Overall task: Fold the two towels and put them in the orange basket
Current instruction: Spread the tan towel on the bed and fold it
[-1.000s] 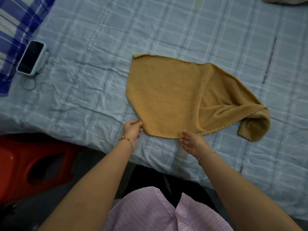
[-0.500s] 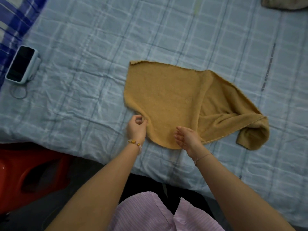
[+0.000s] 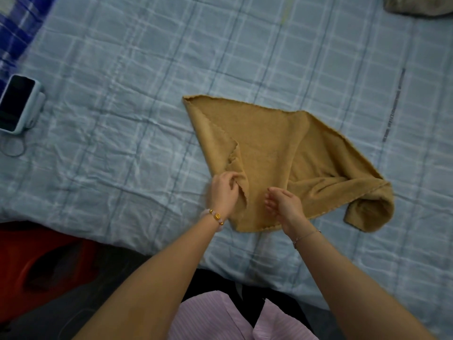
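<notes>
A mustard-yellow towel (image 3: 274,153) lies crumpled on the light blue checked bedsheet (image 3: 122,119), its right end rolled into a lump. My left hand (image 3: 224,191) pinches the towel's left edge and has lifted a fold of it. My right hand (image 3: 284,204) rests on the towel's near part with fingers curled, holding nothing that I can make out. A second, greyish towel (image 3: 416,6) shows at the top right corner. The orange basket (image 3: 36,271) sits below the bed's edge at the lower left.
A phone in a pale case (image 3: 18,103) with a thin cord lies at the left on the bed. A blue striped cloth (image 3: 17,25) covers the top left corner. My pink shirt (image 3: 220,320) fills the bottom.
My left hand has moved up along the towel's left edge and pulled it inward, raising a fold. My right hand has slid onto the towel. The view has shifted slightly.
</notes>
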`<state>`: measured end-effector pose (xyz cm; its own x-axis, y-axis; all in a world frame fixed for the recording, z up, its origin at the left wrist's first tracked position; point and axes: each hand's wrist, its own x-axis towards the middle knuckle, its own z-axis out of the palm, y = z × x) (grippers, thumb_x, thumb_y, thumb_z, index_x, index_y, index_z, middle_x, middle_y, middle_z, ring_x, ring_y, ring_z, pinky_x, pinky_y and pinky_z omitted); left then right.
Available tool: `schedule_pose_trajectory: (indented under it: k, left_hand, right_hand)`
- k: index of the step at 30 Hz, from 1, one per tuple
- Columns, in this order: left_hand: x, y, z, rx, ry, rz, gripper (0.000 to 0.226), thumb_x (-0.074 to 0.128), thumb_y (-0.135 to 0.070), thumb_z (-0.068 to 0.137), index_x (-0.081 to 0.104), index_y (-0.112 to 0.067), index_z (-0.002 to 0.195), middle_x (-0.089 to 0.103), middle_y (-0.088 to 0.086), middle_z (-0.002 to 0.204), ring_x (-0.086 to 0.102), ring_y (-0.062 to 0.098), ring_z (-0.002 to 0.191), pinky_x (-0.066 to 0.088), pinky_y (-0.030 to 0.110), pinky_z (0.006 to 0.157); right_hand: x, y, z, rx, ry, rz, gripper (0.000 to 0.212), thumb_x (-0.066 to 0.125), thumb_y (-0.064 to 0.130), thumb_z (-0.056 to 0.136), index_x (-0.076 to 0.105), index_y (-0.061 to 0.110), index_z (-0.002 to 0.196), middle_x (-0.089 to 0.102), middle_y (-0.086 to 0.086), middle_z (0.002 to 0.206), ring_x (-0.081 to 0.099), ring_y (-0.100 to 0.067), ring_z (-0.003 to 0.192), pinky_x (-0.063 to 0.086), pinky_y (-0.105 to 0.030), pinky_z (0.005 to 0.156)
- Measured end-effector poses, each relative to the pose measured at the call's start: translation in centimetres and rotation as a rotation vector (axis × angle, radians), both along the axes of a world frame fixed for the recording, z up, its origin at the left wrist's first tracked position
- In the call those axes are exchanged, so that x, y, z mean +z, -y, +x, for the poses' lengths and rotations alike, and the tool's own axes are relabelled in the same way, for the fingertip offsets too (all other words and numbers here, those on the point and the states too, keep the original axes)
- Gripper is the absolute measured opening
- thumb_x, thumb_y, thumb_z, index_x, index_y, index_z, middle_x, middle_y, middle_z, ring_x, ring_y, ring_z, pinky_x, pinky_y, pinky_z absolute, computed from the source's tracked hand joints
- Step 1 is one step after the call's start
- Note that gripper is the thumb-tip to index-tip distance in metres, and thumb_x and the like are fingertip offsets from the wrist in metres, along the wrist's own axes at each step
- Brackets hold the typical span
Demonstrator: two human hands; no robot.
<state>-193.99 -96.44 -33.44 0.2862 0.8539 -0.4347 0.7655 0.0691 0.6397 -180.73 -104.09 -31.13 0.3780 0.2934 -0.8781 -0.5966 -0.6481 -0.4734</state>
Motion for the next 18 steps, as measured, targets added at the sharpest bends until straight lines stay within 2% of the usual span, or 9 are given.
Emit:
schedule_pose_trajectory:
  k: [2,4,9,13,15,18]
  left_hand:
    - [-0.5,-0.8,-0.9,0.132,-0.052,0.037,0.024,0.053,-0.017,0.088,0.061,-0.016,0.111,0.06,0.006,0.11,0.056,0.024,0.101,0.048,0.038,0.083]
    - [-1.3,-1.9,-1.5,0.183,-0.075,-0.017,0.026,0.057,-0.024,0.087,0.058,-0.016,0.112,0.057,0.005,0.112,0.057,0.023,0.101,0.05,0.039,0.083]
    - [-2.2,-3.6,-0.3,-0.041,-0.111,-0.166,0.041,0.061,-0.038,0.085,0.058,-0.016,0.119,0.049,0.01,0.121,0.053,0.027,0.109,0.044,0.037,0.095]
    - [-2.0,-3.8,0.4,-0.029,-0.149,-0.136,0.028,0.06,-0.04,0.085,0.062,-0.018,0.101,0.053,0.009,0.11,0.056,0.028,0.097,0.048,0.04,0.085]
    - [-1.7,-3.6,0.1,0.074,-0.075,-0.119,0.022,0.062,-0.035,0.084,0.063,-0.015,0.094,0.057,0.009,0.103,0.058,0.027,0.091,0.05,0.039,0.081]
    - [-1.0,-3.1,-1.8,0.268,0.022,-0.114,0.013,0.065,-0.026,0.083,0.059,-0.015,0.081,0.063,0.005,0.085,0.06,0.024,0.083,0.046,0.031,0.069]
  right_hand:
    - [-0.1,-0.2,0.2,0.0,-0.009,0.006,0.009,0.057,0.014,0.092,0.062,0.009,0.097,0.062,-0.004,0.075,0.059,-0.011,0.061,0.051,-0.019,0.056]
    - [-0.3,-0.3,0.2,-0.012,-0.021,0.019,0.006,0.057,0.013,0.092,0.061,0.009,0.094,0.062,-0.005,0.076,0.059,-0.01,0.059,0.051,-0.019,0.054]
    - [-0.6,-0.3,-0.1,0.002,-0.02,0.012,0.011,0.058,0.014,0.091,0.062,0.008,0.1,0.064,-0.006,0.08,0.061,-0.01,0.06,0.053,-0.018,0.054]
    - [-0.3,0.0,0.0,-0.002,-0.022,0.009,0.01,0.058,0.014,0.091,0.062,0.009,0.098,0.064,-0.005,0.079,0.06,-0.012,0.064,0.052,-0.02,0.059]
    - [-0.3,0.2,0.0,0.006,-0.021,0.006,0.011,0.058,0.015,0.091,0.062,0.008,0.099,0.064,-0.005,0.08,0.06,-0.012,0.065,0.052,-0.019,0.057]
    - [0.0,0.6,0.0,0.022,-0.015,0.002,0.014,0.058,0.016,0.091,0.062,0.008,0.103,0.065,-0.005,0.081,0.06,-0.012,0.065,0.051,-0.019,0.056]
